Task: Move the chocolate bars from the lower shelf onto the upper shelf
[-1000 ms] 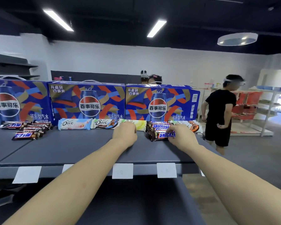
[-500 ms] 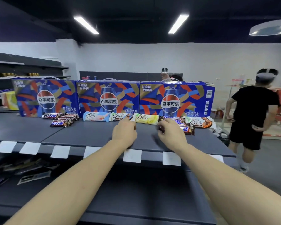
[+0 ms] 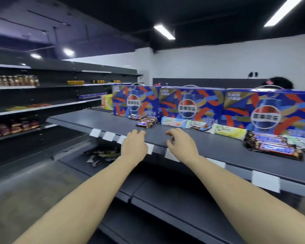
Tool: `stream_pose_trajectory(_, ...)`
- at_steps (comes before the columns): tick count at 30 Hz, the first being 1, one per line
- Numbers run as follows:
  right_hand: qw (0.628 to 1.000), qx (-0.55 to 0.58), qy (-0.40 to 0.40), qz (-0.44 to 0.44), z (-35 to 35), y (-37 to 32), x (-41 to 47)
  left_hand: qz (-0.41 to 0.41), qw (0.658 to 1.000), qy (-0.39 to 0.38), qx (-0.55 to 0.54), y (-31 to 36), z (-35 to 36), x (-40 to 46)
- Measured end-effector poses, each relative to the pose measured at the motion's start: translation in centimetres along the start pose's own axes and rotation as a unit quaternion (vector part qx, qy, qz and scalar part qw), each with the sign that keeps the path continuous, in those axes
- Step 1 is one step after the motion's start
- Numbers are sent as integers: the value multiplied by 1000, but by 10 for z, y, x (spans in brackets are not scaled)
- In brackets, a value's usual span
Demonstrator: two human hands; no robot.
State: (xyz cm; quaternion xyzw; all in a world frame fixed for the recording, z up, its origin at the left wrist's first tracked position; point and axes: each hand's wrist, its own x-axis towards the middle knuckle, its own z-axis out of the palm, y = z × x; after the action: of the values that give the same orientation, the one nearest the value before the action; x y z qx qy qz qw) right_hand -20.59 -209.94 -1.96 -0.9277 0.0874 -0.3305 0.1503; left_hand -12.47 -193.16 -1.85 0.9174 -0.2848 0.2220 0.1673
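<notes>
Hovering over the front edge of the upper shelf (image 3: pixel 218 148), the left hand (image 3: pixel 134 147) and right hand (image 3: pixel 181 145) are seen empty, fingers loosely curled, apparently freed to reach down again. Remaining chocolate bars (image 3: pixel 102 155) lie jumbled on the lower shelf (image 3: pixel 148 189) below the left hand, their long axes mixed. The Snickers stack (image 3: pixel 273 145) is laid with its long axis along the shelf, before the Pepsi boxes (image 3: pixel 190 104).

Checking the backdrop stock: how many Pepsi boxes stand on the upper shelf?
3, side by side along the back: left box, middle box, right box, cut off by the frame; more may follow.
</notes>
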Motion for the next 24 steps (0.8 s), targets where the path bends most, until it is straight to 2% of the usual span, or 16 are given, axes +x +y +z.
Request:
stream_pose_trajectory(8, 996, 49, -54, -53, 77, -94, 29, -79, 995, -36, 55, -121, -20, -21)
stream_pose_trajectory(17, 988, 60, -121, -74, 182, -197, 55, -142, 986, -48, 71, -277, -30, -32)
stream_pose_trajectory(24, 971, 32, -231, -54, 266, -217, 55, -153, 981, -106, 53, -346, 8, -31)
